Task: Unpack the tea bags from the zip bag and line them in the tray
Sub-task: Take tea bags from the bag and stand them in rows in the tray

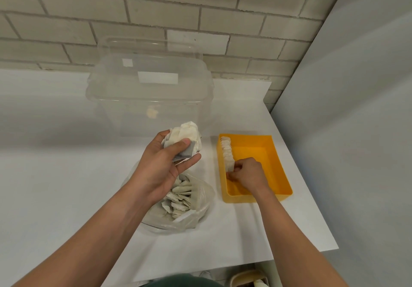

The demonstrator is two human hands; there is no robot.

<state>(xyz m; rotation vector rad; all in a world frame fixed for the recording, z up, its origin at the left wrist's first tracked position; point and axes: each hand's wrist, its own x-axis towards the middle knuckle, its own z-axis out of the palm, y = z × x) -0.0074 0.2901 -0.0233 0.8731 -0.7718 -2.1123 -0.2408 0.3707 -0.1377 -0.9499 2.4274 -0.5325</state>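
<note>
A yellow tray (270, 152) stands on the white table at the right. A row of white tea bags (227, 152) stands on edge along its left wall. My right hand (247, 171) is inside the tray, fingers pinched on the nearest tea bag at the row's front end. My left hand (165, 159) is raised above the table, closed around a bunch of tea bags (185, 135). Below it lies the open clear zip bag (198, 210) with several more tea bags (180, 197) inside.
A large clear plastic container (147, 90) stands upright behind the zip bag, against the brick wall. The table's right edge runs close beside the tray, next to a grey wall. Below the front edge, a box (247, 279) sits on the floor.
</note>
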